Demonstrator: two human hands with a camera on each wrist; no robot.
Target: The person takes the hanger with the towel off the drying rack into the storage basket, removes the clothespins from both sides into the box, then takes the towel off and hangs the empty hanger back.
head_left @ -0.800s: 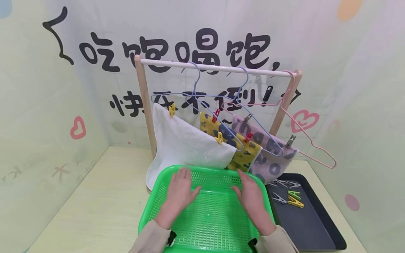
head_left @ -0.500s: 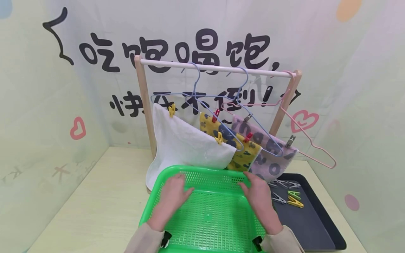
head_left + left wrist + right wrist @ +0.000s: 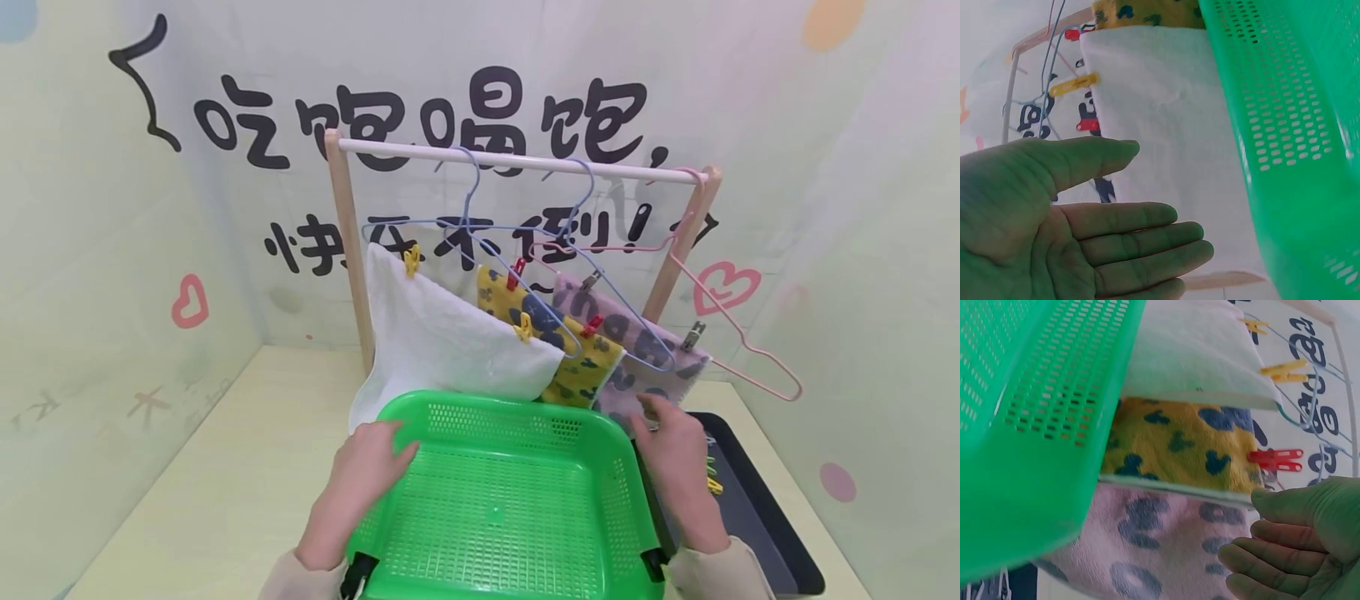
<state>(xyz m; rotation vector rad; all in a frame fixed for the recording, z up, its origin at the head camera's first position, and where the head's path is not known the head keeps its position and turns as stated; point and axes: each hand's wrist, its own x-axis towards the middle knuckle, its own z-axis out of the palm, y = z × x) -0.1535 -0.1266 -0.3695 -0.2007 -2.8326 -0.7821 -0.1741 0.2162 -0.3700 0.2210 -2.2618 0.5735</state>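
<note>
Both hands, left hand (image 3: 360, 471) and right hand (image 3: 678, 467), have been drawn apart, now held beside the left and right walls of the green perforated basket (image 3: 495, 479), fingers loosely spread, nothing gripped. If its far rim were pushed or raised, the white towel (image 3: 450, 333) could be dragged from its yellow clothespins (image 3: 524, 327), though rim-to-towel contact cannot be judged surely. By too wide a right-hand reach, the lilac printed towel (image 3: 652, 379) could be brushed.
</note>
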